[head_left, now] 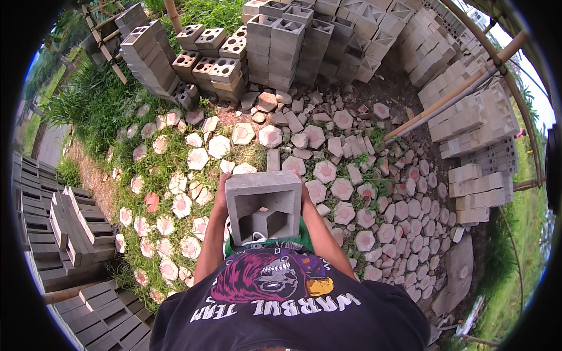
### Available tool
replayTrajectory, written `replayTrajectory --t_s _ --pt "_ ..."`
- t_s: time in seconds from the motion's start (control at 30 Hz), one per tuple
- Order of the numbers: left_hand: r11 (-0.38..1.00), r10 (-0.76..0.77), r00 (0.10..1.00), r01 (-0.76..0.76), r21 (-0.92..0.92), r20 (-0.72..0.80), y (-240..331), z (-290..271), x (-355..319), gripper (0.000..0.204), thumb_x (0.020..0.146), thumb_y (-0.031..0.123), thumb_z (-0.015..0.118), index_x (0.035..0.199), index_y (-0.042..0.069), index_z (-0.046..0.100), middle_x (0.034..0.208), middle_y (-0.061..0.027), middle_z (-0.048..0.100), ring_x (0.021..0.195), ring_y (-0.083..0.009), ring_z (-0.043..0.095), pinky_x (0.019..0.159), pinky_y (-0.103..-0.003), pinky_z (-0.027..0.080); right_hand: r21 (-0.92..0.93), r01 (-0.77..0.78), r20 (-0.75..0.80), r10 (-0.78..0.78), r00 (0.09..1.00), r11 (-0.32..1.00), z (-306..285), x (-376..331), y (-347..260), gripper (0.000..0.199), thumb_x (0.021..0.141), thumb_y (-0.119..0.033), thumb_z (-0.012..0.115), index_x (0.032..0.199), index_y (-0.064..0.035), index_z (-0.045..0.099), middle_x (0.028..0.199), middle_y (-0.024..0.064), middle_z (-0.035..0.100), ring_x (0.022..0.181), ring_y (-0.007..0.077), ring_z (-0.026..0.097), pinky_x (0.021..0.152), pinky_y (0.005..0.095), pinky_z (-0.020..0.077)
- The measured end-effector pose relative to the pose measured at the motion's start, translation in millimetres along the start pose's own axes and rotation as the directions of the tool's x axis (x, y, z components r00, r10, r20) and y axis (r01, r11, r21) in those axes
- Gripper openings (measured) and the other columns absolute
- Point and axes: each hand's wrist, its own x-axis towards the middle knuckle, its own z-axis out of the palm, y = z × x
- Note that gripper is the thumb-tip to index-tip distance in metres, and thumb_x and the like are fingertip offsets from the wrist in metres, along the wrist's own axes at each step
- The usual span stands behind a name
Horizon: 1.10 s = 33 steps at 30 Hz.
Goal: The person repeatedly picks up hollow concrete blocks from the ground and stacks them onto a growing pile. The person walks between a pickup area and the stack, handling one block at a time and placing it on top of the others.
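A square grey concrete block (263,183) is held in front of my body at about waist height. Its face toward me has a deep hollow with an angular piece inside. My left hand (220,192) is closed on the block's left side, and my right hand (305,194) on its right side. The block hides most of my fingers. Both forearms reach forward past my dark printed shirt (234,292). Under the block a bit of green clothing (301,238) shows.
Hexagonal pavers (219,147) with grass between them cover the ground. Tall stacks of hollow blocks (272,55) stand ahead, with more stacked blocks (471,131) along the right. Broken rubble (295,123) lies before them. Grey blocks (70,234) fill the left; a slanting pole (439,96) crosses at right.
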Motion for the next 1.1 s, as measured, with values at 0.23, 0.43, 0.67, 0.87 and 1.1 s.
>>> replayTrajectory --t_s 0.23,0.43,0.67,0.87,1.1 --pt "0.999 -0.03 0.999 0.031 -0.02 0.019 50.3 -30.4 71.1 0.059 0.089 0.054 0.041 0.11 0.001 0.058 0.099 -0.0144 0.065 0.087 -0.0236 0.061 0.083 -0.035 0.047 -0.028 0.015 -0.081 -0.017 0.997 1.0 36.9 73.7 -20.9 0.062 0.092 -0.057 0.046 0.12 -0.0032 0.059 0.113 0.0103 0.063 0.1 0.022 0.059 0.091 0.0346 0.0459" --pt "0.994 -0.026 1.0 0.026 -0.11 0.002 91.6 -66.0 149.4 0.06 0.088 0.056 0.044 0.111 0.001 0.057 0.101 -0.015 0.064 0.089 -0.0246 0.06 0.083 -0.036 0.047 -0.073 -0.048 -0.05 0.045 0.998 0.996 78.1 166.3 -54.5 0.064 0.091 -0.058 0.046 0.122 -0.0027 0.058 0.115 0.0106 0.063 0.102 0.0223 0.06 0.091 0.0348 0.0462" --pt "0.985 0.116 0.99 -0.126 -0.12 -0.086 180.7 -75.8 278.4 0.065 0.084 0.059 0.048 0.111 0.001 0.057 0.1 -0.0149 0.063 0.087 -0.0259 0.06 0.082 -0.036 0.047 -0.379 0.017 -0.049 -0.038 0.998 0.925 160.6 304.3 -147.6 0.069 0.089 -0.062 0.046 0.122 -0.0024 0.058 0.116 0.0105 0.062 0.098 0.0196 0.06 0.087 0.0316 0.0455" --pt "0.97 0.137 0.991 -0.134 -0.204 0.0 272.7 -42.6 391.3 0.066 0.085 0.058 0.047 0.111 -0.001 0.059 0.1 -0.0159 0.064 0.086 -0.027 0.061 0.083 -0.036 0.049 -0.455 0.09 -0.052 -0.127 0.99 0.886 188.1 422.6 -236.9 0.061 0.089 -0.058 0.05 0.112 -0.0035 0.063 0.104 0.0074 0.065 0.088 0.018 0.061 0.081 0.0303 0.0474" --pt "0.998 -0.005 0.994 0.012 -0.06 0.11 327.9 -3.8 502.5 0.067 0.088 0.057 0.044 0.117 -0.002 0.058 0.109 -0.0163 0.064 0.094 -0.027 0.062 0.087 -0.036 0.047 -0.138 0.135 -0.09 -0.148 0.985 0.981 170.9 486.7 -293.0 0.064 0.088 -0.058 0.052 0.117 -0.0016 0.06 0.11 0.0104 0.063 0.093 0.0195 0.061 0.082 0.0328 0.048"
